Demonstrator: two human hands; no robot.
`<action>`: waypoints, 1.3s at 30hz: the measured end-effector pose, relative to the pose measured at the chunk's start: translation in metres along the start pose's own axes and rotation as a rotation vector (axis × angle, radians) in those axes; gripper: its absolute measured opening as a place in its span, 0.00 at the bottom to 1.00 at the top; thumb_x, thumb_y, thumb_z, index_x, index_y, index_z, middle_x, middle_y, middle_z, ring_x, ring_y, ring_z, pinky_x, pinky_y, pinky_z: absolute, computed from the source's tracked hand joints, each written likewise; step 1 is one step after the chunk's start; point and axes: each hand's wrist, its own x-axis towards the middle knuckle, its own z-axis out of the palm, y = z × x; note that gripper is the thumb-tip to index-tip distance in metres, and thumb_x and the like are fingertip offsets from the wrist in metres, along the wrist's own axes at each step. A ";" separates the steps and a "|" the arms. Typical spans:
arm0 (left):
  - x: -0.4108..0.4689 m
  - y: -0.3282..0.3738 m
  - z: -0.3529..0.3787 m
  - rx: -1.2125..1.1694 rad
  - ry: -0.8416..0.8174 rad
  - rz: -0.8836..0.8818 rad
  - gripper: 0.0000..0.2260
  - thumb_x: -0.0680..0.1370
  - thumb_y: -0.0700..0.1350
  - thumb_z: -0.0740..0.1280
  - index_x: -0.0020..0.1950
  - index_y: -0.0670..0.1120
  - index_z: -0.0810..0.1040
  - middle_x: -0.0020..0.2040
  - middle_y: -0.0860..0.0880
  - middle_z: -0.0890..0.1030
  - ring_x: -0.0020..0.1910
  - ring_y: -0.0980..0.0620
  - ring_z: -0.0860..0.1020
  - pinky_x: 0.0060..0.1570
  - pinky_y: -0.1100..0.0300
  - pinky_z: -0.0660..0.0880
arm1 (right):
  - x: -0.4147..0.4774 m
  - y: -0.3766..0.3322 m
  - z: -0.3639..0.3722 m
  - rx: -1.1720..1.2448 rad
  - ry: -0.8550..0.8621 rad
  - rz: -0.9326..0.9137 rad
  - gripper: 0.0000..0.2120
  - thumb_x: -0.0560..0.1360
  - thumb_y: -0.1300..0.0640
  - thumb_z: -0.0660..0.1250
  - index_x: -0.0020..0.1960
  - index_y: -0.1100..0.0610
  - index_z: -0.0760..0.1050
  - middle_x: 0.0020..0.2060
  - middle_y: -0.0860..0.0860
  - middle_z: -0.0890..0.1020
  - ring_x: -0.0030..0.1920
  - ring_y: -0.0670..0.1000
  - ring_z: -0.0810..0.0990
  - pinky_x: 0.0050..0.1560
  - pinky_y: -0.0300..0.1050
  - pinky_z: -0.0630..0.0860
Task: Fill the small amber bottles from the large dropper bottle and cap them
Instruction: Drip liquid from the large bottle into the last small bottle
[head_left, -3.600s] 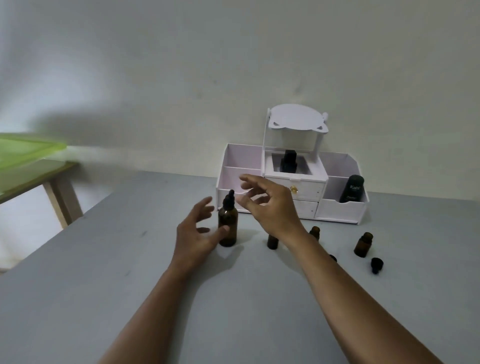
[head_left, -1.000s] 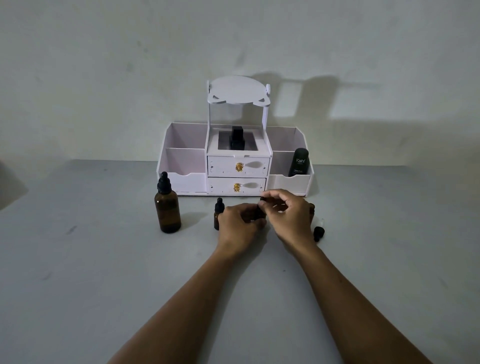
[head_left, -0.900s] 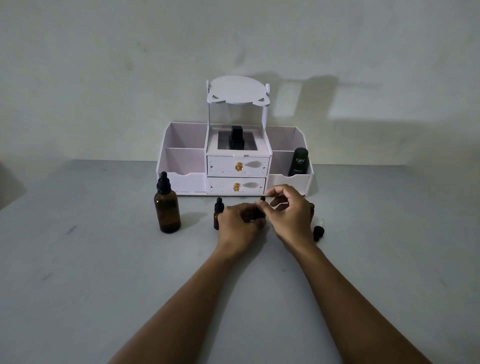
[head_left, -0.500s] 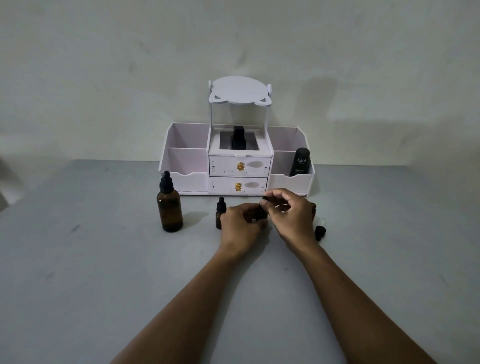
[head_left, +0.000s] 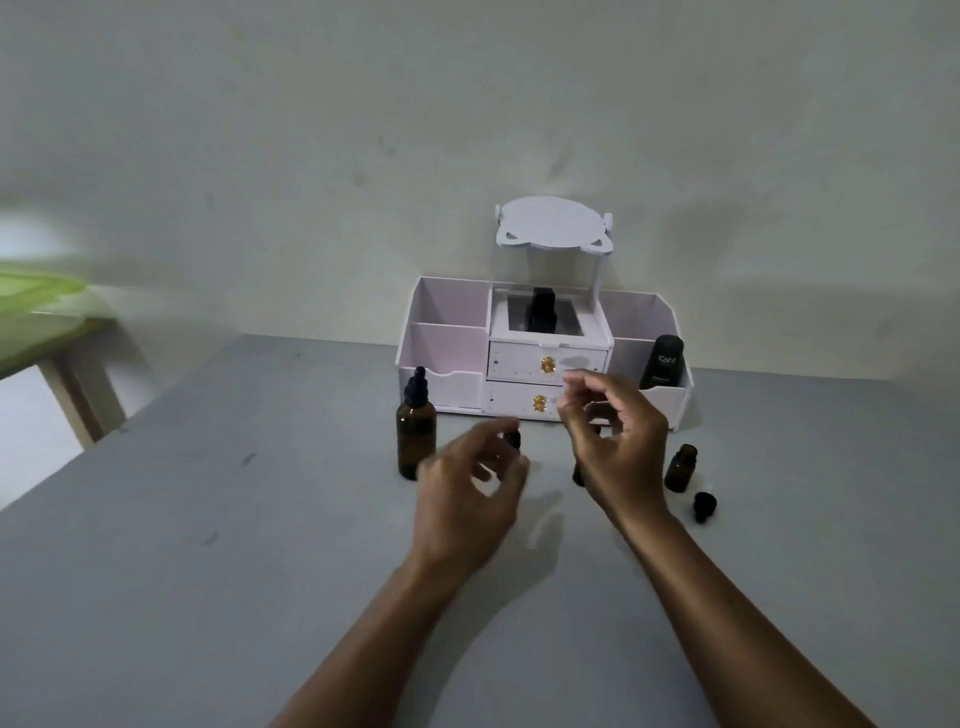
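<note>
While both hands hover above the grey table (head_left: 260, 597) with nothing clamped between them, the work appears to sit between steps: one small bottle is left and the next not yet taken up. The left hand (head_left: 470, 499) hangs with its fingers loosely spread and empty, and the capped small bottle (head_left: 513, 441) stands just beyond its fingertips, partly hidden. The right hand (head_left: 613, 441) is raised, thumb and forefinger drawn close together near the organiser's lower drawer; motion blur prevents telling whether they pinch anything, though no cap or dropper shows there. A second small bottle (head_left: 579, 475) stands just behind the right palm, mostly covered, so its cap state cannot be read. The open small bottle (head_left: 680, 467) stands well to the right of the right-hand fingers, and the loose black cap (head_left: 704, 506) lies just in front of it. The large dropper bottle (head_left: 415, 434) stands upright and closed, just left of the left-hand fingers. Judged from this layout, the next move calls for the left hand to steady the large dropper bottle while the right unscrews and draws its dropper, then carries it over the open neck without tipping the light bottle. Count: one large dropper bottle, three small amber bottles visible, one loose cap. The white organiser (head_left: 447, 332) holds one black Kahf bottle (head_left: 662, 364) and one dark bottle (head_left: 543, 312) in its centre bay.
</note>
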 end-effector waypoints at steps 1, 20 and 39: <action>0.004 0.000 -0.013 0.009 0.084 0.045 0.15 0.75 0.41 0.74 0.61 0.51 0.82 0.43 0.57 0.84 0.40 0.58 0.82 0.42 0.68 0.79 | 0.001 -0.007 0.008 0.039 -0.018 0.015 0.09 0.75 0.65 0.71 0.54 0.57 0.82 0.45 0.49 0.84 0.45 0.46 0.82 0.44 0.36 0.78; 0.047 -0.100 -0.074 -0.050 -0.112 -0.196 0.20 0.73 0.43 0.76 0.65 0.49 0.81 0.54 0.53 0.86 0.53 0.59 0.84 0.55 0.55 0.82 | 0.021 -0.022 0.136 0.016 -0.331 0.274 0.12 0.74 0.49 0.74 0.50 0.57 0.85 0.43 0.49 0.87 0.43 0.45 0.84 0.46 0.35 0.79; 0.041 -0.096 -0.072 -0.020 -0.100 -0.188 0.22 0.75 0.42 0.75 0.69 0.50 0.78 0.55 0.56 0.83 0.53 0.65 0.82 0.56 0.59 0.82 | 0.046 -0.050 0.124 0.000 -0.309 0.158 0.10 0.75 0.51 0.72 0.46 0.58 0.85 0.40 0.51 0.86 0.38 0.44 0.82 0.42 0.32 0.76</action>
